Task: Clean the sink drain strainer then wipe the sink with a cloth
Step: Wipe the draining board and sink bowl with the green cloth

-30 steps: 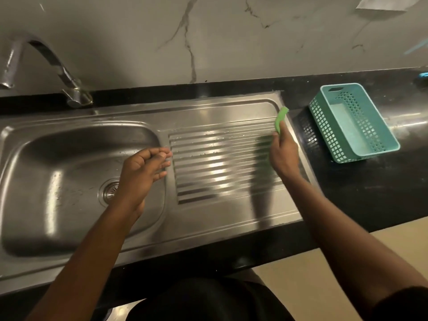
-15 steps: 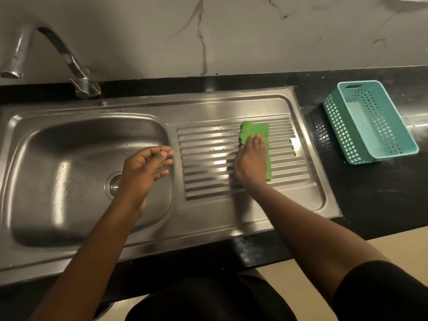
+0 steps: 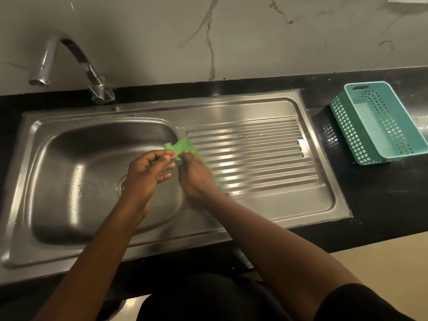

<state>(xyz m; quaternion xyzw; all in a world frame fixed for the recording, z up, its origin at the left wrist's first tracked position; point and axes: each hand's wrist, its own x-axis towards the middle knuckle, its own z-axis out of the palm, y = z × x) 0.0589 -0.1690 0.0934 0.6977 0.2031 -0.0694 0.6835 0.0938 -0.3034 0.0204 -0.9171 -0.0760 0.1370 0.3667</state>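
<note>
The green cloth (image 3: 183, 147) lies at the middle of the frame, on the strip where the sink (image 3: 69, 163) meets its ribbed drainboard (image 3: 254, 158). One crumpled corner reaches over the basin's edge. The right hand (image 3: 196, 174) lies on the cloth with its back up and its fingers stretched forward, pressing it down on the steel; a green edge shows along the hand's right side. The left hand (image 3: 146, 170) hovers over the basin just left of it, fingers loosely curled, with the fingertips at the cloth's near corner; whether they pinch it cannot be told. The drain strainer (image 3: 121, 186) sits in the basin floor, mostly hidden behind the left wrist. A curved tap (image 3: 76, 59) stands at the upper left, and a teal perforated basket (image 3: 342, 121) sits on the black desk (image 3: 382, 205) at the right.
</note>
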